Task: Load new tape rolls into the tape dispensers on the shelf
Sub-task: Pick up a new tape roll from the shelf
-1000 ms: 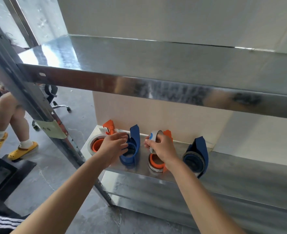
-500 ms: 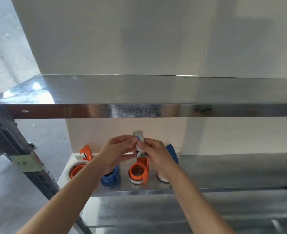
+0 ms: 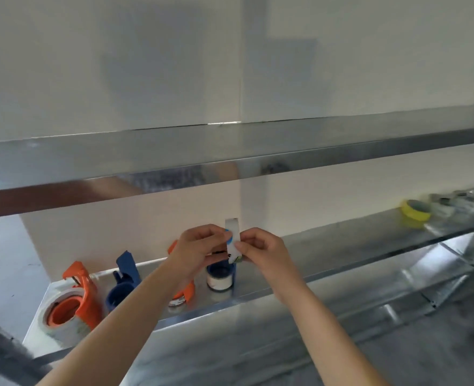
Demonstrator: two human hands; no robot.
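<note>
I see both hands — left hand (image 3: 199,246), right hand (image 3: 263,247) — pinching one white tape roll (image 3: 232,234) edge-on above the shelf (image 3: 341,246) near its left end.

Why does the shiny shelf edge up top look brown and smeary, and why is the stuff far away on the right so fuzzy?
Head view: the upper shelf's front edge is mirror-like metal, reflecting the arms as brownish smears; the yellow roll and clutter near the right border are blurred, probably by camera motion; the wide lens makes the shelves look slanted.
</note>
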